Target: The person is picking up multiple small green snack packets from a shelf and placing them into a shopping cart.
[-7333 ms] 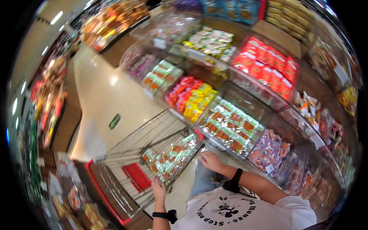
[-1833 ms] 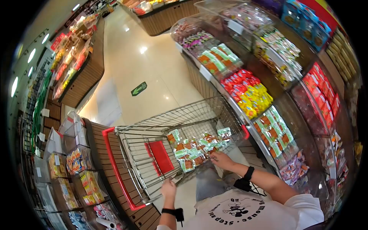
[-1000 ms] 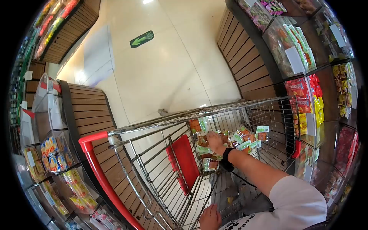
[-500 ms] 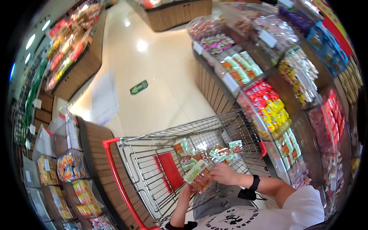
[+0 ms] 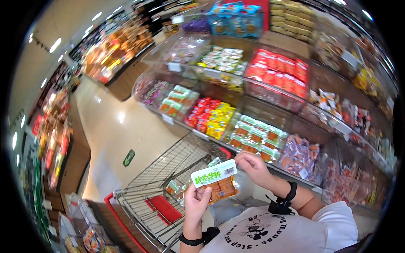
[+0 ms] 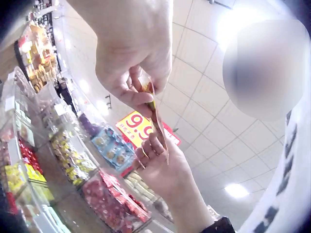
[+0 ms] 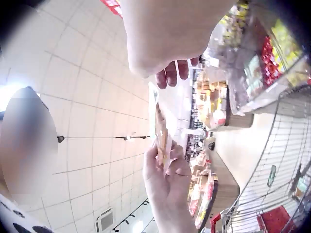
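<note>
In the head view, a clear packet of orange-brown pieces under a white and green label is held up over the cart's near side. The left hand pinches its left end, thumb in front. At the label's upper right corner is the right hand, its fingers loosely bent. The left wrist view shows the packet edge-on between the left hand and the right hand. In the right wrist view, the right hand's relaxed fingers lie beside the packet's end; its thumb is hidden.
A wire cart with a red flap stands at left, packets inside. Tiered clear bins of wrapped snacks rise ahead and right. Another stand is at lower left. An aisle floor runs beyond the cart.
The packet has been raised from over the cart and tilted, its label now facing the head camera. Both hands have risen with it, and the view has swung right toward the bins.
</note>
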### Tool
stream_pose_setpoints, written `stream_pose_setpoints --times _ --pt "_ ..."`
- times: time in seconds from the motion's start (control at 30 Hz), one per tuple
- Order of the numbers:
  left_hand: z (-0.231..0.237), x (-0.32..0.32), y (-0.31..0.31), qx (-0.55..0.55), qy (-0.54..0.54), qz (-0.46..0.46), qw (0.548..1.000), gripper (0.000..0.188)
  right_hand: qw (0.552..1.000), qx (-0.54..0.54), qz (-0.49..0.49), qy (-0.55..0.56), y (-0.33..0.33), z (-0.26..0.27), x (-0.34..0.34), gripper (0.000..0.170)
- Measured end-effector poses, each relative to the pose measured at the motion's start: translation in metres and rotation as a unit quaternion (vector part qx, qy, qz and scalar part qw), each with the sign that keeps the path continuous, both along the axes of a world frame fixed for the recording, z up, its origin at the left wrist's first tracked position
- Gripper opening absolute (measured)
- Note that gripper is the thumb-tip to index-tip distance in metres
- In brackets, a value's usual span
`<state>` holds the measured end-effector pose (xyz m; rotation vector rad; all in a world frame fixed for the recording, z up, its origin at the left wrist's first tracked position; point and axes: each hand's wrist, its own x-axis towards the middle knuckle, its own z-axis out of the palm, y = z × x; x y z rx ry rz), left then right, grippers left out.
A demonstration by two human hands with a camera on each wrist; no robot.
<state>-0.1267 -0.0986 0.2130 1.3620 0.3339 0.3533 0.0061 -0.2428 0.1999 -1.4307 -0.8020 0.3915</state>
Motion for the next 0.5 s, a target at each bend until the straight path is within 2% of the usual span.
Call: stream_pose_setpoints --times 0.13,0.27,0.37,0.5 --pt "0.006 0.013 -0.041 0.005 -0.038 -0.052 0.998 0.021 0.998 0.049 -0.031 0.005 -0.051 0.023 -0.006 0.012" --pt "0.010 0.025 -0.070 -0.020 -0.060 -0.081 0.995 0.026 0.982 0.132 -0.031 0.133 -0.079 0.024 -0.008 0.013" --pt "0.006 0.034 -0.074 -0.014 -0.078 -0.107 0.991 0.027 0.979 0.128 -0.039 0.156 -0.088 0.020 -0.001 0.014" --pt "-0.014 0.055 -0.075 -0.075 -0.012 -0.072 0.995 0.024 0.970 0.150 -0.015 0.189 -0.084 -0.009 0.016 0.014"
